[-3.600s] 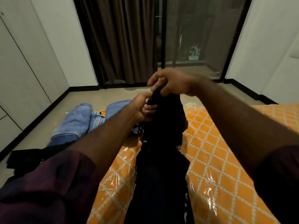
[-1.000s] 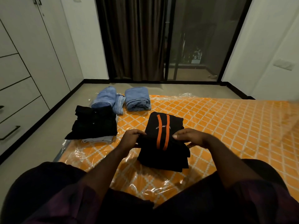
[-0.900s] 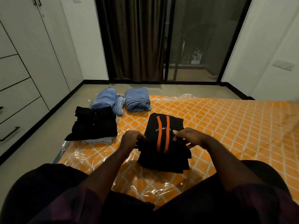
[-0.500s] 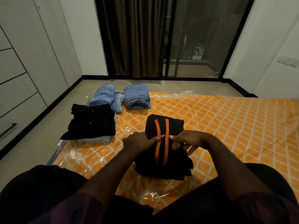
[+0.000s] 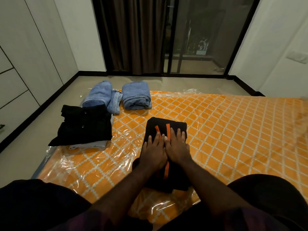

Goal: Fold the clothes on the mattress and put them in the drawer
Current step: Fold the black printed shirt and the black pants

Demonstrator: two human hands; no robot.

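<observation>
So the black garment (image 5: 166, 129) with the orange stripes is sitting folded on the mattress (image 5: 233, 130), right in front of you, near the left end. Your left hand (image 5: 154, 153) and right hand (image 5: 177, 150) are both lying flat on top of it, side by side and touching, fingers straight and pressing down. Nothing pinched, no grip on the cloth at all, just palms smoothing it.

Looks to me like you're at the tail end of the folding step for this piece, flattening the bundle so it holds its shape.

Off to the left there's a black folded shirt (image 5: 85, 129) stacked on something light grey (image 5: 90, 145), and beyond that two rolled-up jeans (image 5: 100, 95) (image 5: 136, 95) near the mattress's far edge. So the folding seems pretty much done; I can't see anything loose left on the bed.

Next move, I'd guess, is hauling stuff to the drawers (image 5: 15, 90) on the left wall. For that you'd need to slide your fingers under the bundle and lift it from both sides so the fold doesn't flop open. The mattress has a plastic wrap (image 5: 100, 157) on it, which looks slippery, so the bundle may slide when you scoop. The drawers look closed from here, so you'll need a free hand for that too.
</observation>
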